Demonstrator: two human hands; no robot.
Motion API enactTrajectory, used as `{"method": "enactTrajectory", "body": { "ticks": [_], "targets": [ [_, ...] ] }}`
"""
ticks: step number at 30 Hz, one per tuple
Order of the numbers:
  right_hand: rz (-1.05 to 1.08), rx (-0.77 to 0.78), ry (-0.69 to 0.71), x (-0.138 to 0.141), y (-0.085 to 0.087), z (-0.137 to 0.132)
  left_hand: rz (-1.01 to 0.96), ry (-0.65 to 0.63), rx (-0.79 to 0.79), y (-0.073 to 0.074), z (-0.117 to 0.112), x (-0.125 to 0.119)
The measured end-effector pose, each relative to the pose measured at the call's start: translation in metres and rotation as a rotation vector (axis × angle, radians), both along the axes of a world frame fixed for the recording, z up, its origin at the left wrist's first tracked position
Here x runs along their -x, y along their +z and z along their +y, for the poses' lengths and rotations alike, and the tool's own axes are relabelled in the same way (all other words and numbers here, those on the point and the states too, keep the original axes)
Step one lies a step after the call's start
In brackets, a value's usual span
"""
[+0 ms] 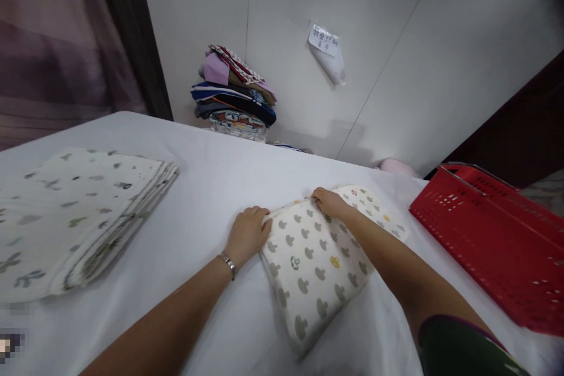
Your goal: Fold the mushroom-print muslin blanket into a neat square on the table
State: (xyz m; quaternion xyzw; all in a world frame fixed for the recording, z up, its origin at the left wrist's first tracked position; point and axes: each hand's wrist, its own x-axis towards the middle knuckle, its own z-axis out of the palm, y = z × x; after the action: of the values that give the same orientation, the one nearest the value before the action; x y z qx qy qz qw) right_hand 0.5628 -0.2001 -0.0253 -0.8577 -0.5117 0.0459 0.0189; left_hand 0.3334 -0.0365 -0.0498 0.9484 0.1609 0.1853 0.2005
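A white cloth (308, 270) printed with grey, green and yellow mushrooms lies folded on the table in front of me. My left hand (250, 234) holds its far left corner, the thumb on top and the fingers closed at the edge. Along the far edge, my right hand (328, 202) pinches the fabric. Another part of the same print (374, 211) sticks out flat beyond my right forearm. That forearm covers some of the cloth's right side.
A folded cloth with plant prints (88, 205) lies at the left of the white-covered table (198, 182). A red perforated basket (489, 247) stands at the right. Behind the table's far edge are a stack of folded fabrics (235, 94) and a wall with a taped label (326, 47).
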Motion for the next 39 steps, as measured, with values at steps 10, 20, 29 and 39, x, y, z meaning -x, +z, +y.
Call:
{"method": "enactTrajectory", "body": {
  "ticks": [10, 20, 29, 39],
  "targets": [
    [-0.035, -0.05, -0.035, -0.003, -0.005, 0.008, 0.062, 0.116, 0.164, 0.004, 0.0, -0.002],
    [0.051, -0.351, -0.091, 0.048, -0.014, -0.007, 0.085, 0.173, 0.241, 0.004, 0.002, -0.002],
    [0.141, -0.107, 0.109, 0.143, -0.014, -0.016, 0.076, 0.145, 0.211, -0.001, 0.007, -0.005],
    [0.254, -0.218, 0.105, 0.197, -0.004, -0.044, 0.024, 0.148, 0.26, -0.007, 0.01, -0.007]
  ]
}}
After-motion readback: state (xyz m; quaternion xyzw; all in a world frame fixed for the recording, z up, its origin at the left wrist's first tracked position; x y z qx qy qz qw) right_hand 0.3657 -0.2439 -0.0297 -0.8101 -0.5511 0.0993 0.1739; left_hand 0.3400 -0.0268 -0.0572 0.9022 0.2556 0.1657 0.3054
